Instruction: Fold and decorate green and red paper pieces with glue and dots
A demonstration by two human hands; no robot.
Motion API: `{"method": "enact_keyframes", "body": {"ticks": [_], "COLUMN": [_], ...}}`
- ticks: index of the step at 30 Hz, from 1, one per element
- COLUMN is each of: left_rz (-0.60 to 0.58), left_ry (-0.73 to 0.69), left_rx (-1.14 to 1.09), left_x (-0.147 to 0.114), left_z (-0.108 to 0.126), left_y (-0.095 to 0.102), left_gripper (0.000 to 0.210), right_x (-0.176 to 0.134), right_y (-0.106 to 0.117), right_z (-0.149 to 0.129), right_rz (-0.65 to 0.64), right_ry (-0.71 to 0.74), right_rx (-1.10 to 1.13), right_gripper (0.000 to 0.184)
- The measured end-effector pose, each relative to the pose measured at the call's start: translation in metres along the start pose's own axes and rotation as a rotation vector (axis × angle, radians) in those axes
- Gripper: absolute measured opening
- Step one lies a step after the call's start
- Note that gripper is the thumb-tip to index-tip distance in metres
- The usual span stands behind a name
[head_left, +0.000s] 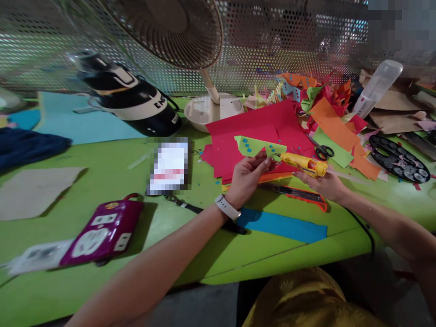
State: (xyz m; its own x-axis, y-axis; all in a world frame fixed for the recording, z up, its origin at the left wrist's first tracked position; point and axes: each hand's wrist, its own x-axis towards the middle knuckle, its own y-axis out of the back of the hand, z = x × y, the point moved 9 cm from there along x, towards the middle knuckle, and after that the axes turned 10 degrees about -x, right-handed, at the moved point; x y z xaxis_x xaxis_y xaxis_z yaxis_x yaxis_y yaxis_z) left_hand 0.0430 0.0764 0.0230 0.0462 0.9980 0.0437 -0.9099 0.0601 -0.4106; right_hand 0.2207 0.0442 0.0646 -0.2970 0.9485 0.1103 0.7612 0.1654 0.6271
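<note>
The green paper (259, 146), with blue bits (249, 150) on it, is pinched by the left hand (247, 177) above the red sheets (252, 122) on the worktop (180, 213). The yellow glue gun (301, 164) is gripped by the right hand (322, 182), with its tip at the paper, just beside the left fingertips. The hands are near each other but seem not to touch. Only a small dot of glue should be squeezed out. The fingers should be held back from the tip, as it may be hot, and the paper should be held still.

Room beside pouch (111, 225), bottle (136, 106) blocking behind, glue gun (303, 164) rightward
</note>
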Motion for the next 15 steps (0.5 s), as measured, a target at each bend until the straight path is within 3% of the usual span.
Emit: {"method": "enact_keyframes", "body": {"ticks": [3, 15], "left_rz": [-0.004, -0.003], "left_ry": [0.004, 0.024], "left_rx": [-0.007, 0.009], "left_x": [0.000, -0.002], "left_z": [0.000, 0.001], "left_y": [0.000, -0.001], "left_gripper": [0.042, 0.043], "right_x": [-0.001, -0.002], "right_y": [0.000, -0.006], "right_z": [0.001, 0.021], "right_rz": [0.020, 0.133], "right_ry": [-0.007, -0.091], "right_rx": [-0.029, 0.244], "right_gripper": [0.028, 0.034]}}
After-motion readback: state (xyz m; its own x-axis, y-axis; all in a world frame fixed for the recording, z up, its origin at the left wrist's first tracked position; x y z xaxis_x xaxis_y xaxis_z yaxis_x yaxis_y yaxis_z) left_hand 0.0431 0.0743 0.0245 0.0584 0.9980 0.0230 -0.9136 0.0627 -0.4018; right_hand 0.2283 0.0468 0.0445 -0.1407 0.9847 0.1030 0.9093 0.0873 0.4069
